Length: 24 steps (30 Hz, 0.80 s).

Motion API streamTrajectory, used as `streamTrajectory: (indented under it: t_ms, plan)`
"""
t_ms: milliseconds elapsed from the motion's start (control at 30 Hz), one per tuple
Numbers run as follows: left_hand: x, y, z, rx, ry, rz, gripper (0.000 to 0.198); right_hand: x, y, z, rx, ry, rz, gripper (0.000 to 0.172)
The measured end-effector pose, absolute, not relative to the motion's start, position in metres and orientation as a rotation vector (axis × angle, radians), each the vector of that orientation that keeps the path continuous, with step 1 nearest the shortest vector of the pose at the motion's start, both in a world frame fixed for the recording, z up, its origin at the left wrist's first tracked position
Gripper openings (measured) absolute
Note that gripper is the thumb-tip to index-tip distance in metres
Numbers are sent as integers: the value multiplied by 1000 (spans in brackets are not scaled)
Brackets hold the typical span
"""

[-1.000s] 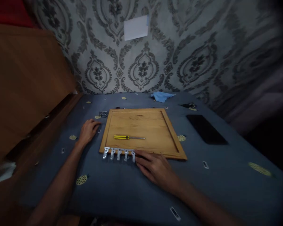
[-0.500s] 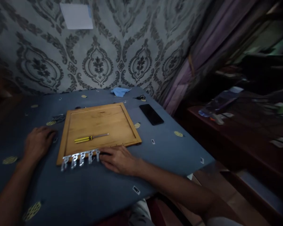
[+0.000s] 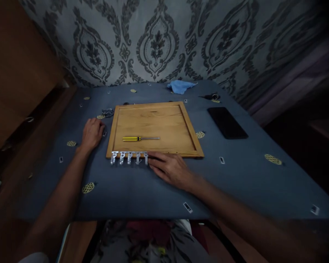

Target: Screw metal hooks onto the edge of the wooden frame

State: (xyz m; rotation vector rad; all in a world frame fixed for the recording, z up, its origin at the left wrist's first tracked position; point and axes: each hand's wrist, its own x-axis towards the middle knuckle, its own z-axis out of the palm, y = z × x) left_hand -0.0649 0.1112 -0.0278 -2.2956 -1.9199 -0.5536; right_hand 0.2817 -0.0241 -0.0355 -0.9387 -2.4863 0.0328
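A framed wooden panel (image 3: 156, 120) lies on the table, with a yellow and black screwdriver (image 3: 131, 138) across its lower part. Along the panel's near edge runs a metal hook rail (image 3: 129, 153) whose several hooks hang toward me. My right hand (image 3: 168, 166) has its fingers closed at the rail's right end; the fingertips are partly hidden. To the left of the panel my left hand (image 3: 92, 134) rests on the tablecloth, fingers loosely bent and apart, holding nothing I can see. Just beyond it lies a small cluster of metal pieces (image 3: 108, 112).
A black phone (image 3: 227, 122) lies on the blue tablecloth (image 3: 235, 182) right of the panel. Further back are a light blue cloth (image 3: 181, 86) and a dark object resembling keys (image 3: 212, 96). Patterned wallpaper (image 3: 157, 44) rises behind, and wooden furniture (image 3: 24, 73) stands at the left.
My view has swung left and down, so the table sits further right in the picture. Both hands keep their places beside the panel and at the rail's end.
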Motion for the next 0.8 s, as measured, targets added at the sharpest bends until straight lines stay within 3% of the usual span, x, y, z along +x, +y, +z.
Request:
streamTrajectory:
  t_ms: [533, 700, 800]
  plan:
    - [-31, 89, 16, -2599, -1916, -810, 24, 280, -24, -35, -945, -2488, 54, 20]
    - [17, 72, 44, -3376, -1588, -653, 27, 279, -24, -31, -945, -2489, 28, 21]
    - [42, 62, 54, -3543, -1311, -406, 20, 278, -24, -27, -937, -2490, 15, 24]
